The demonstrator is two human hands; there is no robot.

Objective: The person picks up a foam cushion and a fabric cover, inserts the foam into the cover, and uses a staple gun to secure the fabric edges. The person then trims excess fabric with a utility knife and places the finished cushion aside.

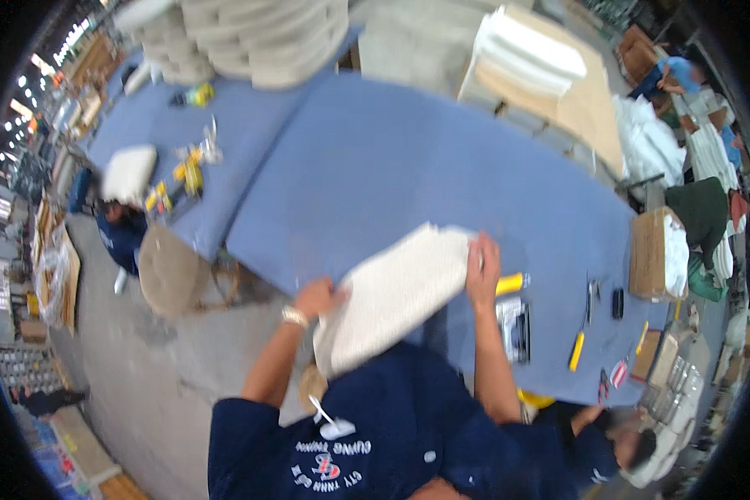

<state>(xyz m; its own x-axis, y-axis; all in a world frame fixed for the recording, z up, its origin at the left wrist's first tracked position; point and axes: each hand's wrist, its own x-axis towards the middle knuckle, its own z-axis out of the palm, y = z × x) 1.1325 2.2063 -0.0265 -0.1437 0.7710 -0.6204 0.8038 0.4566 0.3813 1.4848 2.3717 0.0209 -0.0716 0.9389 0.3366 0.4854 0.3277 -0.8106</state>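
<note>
Between my two hands is a cream woven fabric piece, held tilted at the near edge of a blue-covered table. My left hand, with a pale band on its wrist, grips the left side of the piece. At its upper right corner my right hand is closed with the fingers over the edge. I cannot tell whether the fabric is loose or wrapped on a panel. Just right of that hand lie a yellow-handled tool and a metal staple gun.
Stacked beige cushions rise at the far left. White sheets lie on a board at the far right. A yellow-handled tool and a cardboard box are rightward. Other people work at the left and close right.
</note>
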